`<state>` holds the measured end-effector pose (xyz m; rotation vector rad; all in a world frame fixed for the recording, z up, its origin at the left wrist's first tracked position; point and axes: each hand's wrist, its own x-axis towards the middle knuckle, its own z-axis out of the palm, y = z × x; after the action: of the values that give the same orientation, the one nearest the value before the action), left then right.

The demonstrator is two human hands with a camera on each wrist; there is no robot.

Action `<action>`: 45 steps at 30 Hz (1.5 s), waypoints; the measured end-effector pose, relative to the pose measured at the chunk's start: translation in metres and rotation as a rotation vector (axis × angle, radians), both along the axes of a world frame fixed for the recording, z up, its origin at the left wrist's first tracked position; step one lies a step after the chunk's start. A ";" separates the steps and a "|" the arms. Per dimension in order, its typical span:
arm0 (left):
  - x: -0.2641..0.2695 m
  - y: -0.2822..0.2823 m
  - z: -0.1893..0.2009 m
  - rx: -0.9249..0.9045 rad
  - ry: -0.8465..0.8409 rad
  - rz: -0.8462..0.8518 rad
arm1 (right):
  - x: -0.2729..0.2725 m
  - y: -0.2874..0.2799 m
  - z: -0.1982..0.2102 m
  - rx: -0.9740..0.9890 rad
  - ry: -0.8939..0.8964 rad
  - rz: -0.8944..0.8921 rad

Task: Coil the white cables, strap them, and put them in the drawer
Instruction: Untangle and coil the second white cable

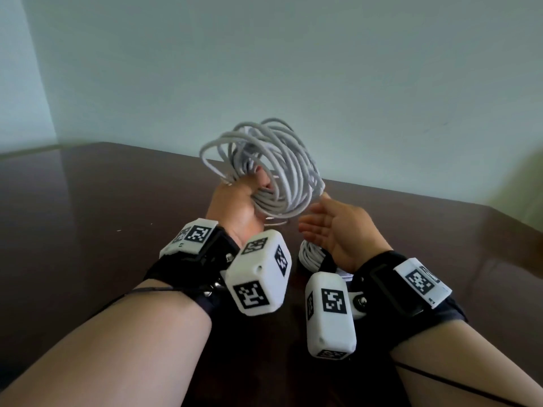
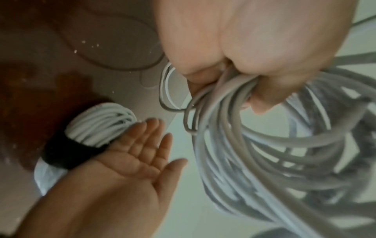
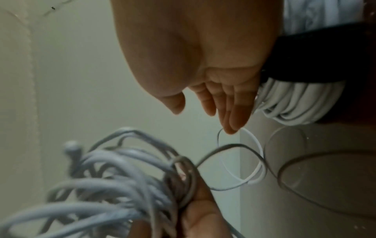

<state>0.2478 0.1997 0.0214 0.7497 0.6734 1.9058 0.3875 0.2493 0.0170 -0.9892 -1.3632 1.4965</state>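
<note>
Slippage is threatening the loose white round cable coil (image 1: pixel 264 168) that the left hand (image 1: pixel 238 207) is gripping with curled fingers, because the right hand (image 1: pixel 332 227), fingers straight, is holding nothing beside it.

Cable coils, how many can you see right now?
2. A loose coil is gripped in the left hand, raised above the table; a strapped coil lies on it behind the open right hand. More may be hidden.

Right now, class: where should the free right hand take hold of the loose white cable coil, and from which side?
The loose white cable coil fans out except where the left hand bunches it. The right hand is probably best gripping that bunched lower arc beside the left hand, coming from the right.
</note>
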 end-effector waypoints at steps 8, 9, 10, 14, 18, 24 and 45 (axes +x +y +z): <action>-0.002 -0.001 0.001 0.043 -0.026 -0.171 | -0.006 -0.002 0.003 -0.165 0.232 0.124; -0.001 -0.002 0.001 0.067 -0.010 -0.220 | -0.005 0.001 0.003 -0.156 0.301 0.057; 0.000 -0.003 0.000 0.072 -0.003 -0.235 | -0.003 0.006 0.002 -0.146 0.366 -0.018; 0.002 0.000 -0.005 -0.159 -0.028 -0.085 | 0.007 0.013 0.002 -0.078 0.378 -0.174; -0.001 0.001 -0.008 -0.290 0.090 0.075 | 0.011 0.008 0.003 0.055 0.199 -0.196; 0.003 0.006 -0.011 -0.353 0.234 0.152 | 0.008 0.007 -0.001 0.274 -0.025 -0.246; 0.000 0.001 -0.009 -0.364 0.050 0.147 | 0.016 0.017 0.001 0.035 0.265 -0.299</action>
<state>0.2476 0.2011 0.0120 0.5288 1.0966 1.8269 0.4035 0.2659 0.0184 -0.8926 -1.0021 1.3200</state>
